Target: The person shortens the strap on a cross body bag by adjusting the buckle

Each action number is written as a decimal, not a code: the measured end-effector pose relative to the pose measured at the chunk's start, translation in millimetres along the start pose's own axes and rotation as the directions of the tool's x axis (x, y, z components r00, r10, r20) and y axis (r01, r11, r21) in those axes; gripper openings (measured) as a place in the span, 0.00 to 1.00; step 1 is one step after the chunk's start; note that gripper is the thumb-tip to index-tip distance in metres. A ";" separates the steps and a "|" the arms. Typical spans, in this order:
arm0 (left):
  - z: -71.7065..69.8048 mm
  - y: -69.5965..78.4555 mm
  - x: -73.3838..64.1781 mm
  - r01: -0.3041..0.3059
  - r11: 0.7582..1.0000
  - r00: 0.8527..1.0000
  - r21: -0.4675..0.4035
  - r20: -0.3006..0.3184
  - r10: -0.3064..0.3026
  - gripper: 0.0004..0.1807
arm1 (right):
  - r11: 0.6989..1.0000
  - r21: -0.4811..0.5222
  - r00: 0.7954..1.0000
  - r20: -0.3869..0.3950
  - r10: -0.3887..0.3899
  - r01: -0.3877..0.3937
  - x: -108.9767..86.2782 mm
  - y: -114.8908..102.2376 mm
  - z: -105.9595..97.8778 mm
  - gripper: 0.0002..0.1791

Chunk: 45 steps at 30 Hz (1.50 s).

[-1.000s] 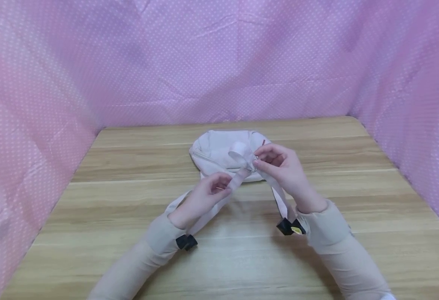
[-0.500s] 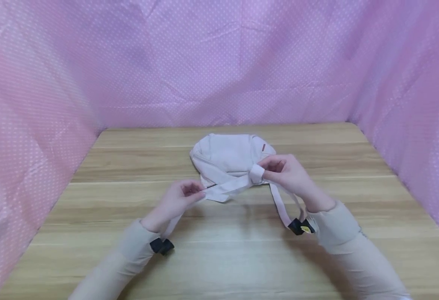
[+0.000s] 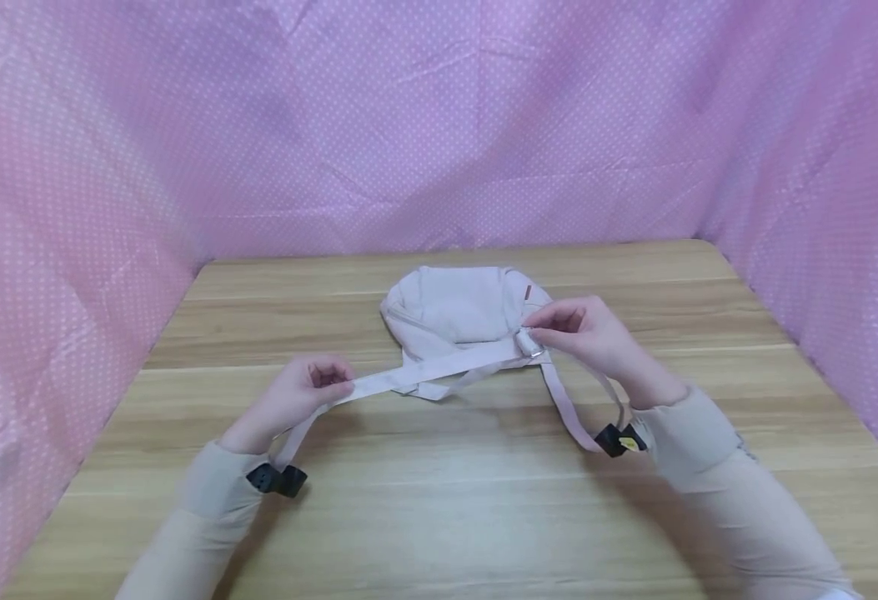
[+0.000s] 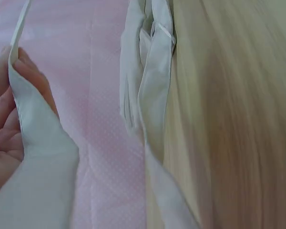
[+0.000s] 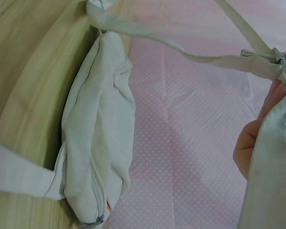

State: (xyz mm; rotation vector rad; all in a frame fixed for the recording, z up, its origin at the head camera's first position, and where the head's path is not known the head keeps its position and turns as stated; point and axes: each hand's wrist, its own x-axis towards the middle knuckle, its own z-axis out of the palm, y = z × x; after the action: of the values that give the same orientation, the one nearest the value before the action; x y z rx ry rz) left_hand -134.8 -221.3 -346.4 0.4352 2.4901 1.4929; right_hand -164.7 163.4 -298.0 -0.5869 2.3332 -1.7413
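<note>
The left hand [image 3: 292, 404] and right hand [image 3: 602, 343] each pinch the strap [image 3: 439, 364] of a waist bag [image 3: 461, 304]; only the right-wrist view shows me its metal buckle [image 5: 280, 57] plainly.

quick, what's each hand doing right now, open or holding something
Left hand: closed, pinching the pale strap between thumb and fingers.
Right hand: closed, pinching the same strap by its metal buckle.

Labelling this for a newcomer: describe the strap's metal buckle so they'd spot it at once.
On the wooden table lies a pale bag, its strap running to the left hand. Follow that strap to the right hand, which pinches it: the buckle sits alongside, shiny metal, unlike the fabric strap.
</note>
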 end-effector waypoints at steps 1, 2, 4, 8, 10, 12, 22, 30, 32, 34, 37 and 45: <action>-1.8 -0.8 -0.8 -0.008 1.000 1.000 0.010 0.007 0.008 0.04 | 1.000 -0.001 1.000 -0.005 -0.001 0.001 -0.8 0.9 -1.1 0.06; -3.8 -1.7 -1.5 -0.013 1.000 1.000 0.023 0.013 0.012 0.03 | 1.000 -0.004 1.000 -0.010 0.002 -0.002 -1.7 1.6 -2.2 0.06; -8.2 -3.5 -2.4 -0.009 0.998 1.000 0.060 0.022 0.007 0.03 | 1.000 -0.009 1.000 -0.016 0.010 -0.010 -3.5 3.0 -3.9 0.06; -16.8 -7.3 -4.2 0.017 0.994 0.999 0.110 0.028 -0.020 0.03 | 1.000 0.000 1.000 0.019 0.020 -0.021 -5.5 5.9 -5.1 0.06; -20.6 -9.3 -5.3 0.031 0.993 0.999 0.113 0.027 -0.034 0.03 | 1.000 0.002 0.999 0.052 0.009 -0.009 -6.0 7.8 -5.7 0.05; -23.7 -10.4 -5.9 0.031 0.993 0.999 0.116 0.026 -0.034 0.03 | 1.000 -0.004 0.996 0.086 -0.006 0.006 -6.5 9.2 -6.7 0.05; -22.8 -12.7 -6.1 0.106 0.994 0.989 0.001 0.100 -0.105 0.04 | 0.989 0.145 1.000 -0.009 -0.002 0.004 -5.0 4.6 -0.6 0.20; -3.8 -14.0 0.2 0.114 0.991 0.990 0.075 0.072 -0.119 0.06 | 0.933 0.353 0.986 -0.165 -0.004 0.063 -1.2 -5.7 17.2 0.21; 5.4 -11.0 3.9 0.109 0.990 0.994 0.087 0.008 -0.110 0.11 | 0.924 0.378 0.984 -0.175 0.011 0.057 1.7 -8.5 22.3 0.22; 15.3 -3.7 7.5 0.087 0.993 0.995 0.084 -0.055 -0.082 0.15 | 0.922 0.386 0.986 -0.167 0.022 0.045 4.5 -10.6 27.8 0.23; 31.4 12.5 12.8 0.002 0.994 0.992 0.110 -0.129 0.012 0.19 | 0.938 0.346 0.990 -0.135 0.034 0.015 6.7 -12.5 36.4 0.21; 77.2 56.9 27.8 -0.342 0.935 0.916 0.089 -0.190 0.353 0.28 | 0.966 0.256 0.999 0.014 0.037 -0.039 6.9 -16.6 60.0 0.13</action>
State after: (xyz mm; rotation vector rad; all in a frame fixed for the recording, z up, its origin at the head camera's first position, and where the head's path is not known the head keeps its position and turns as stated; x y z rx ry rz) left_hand -127.7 -122.6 -332.8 0.8120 2.7265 1.6739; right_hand -145.7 103.8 -299.8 -0.5003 2.0514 -1.9742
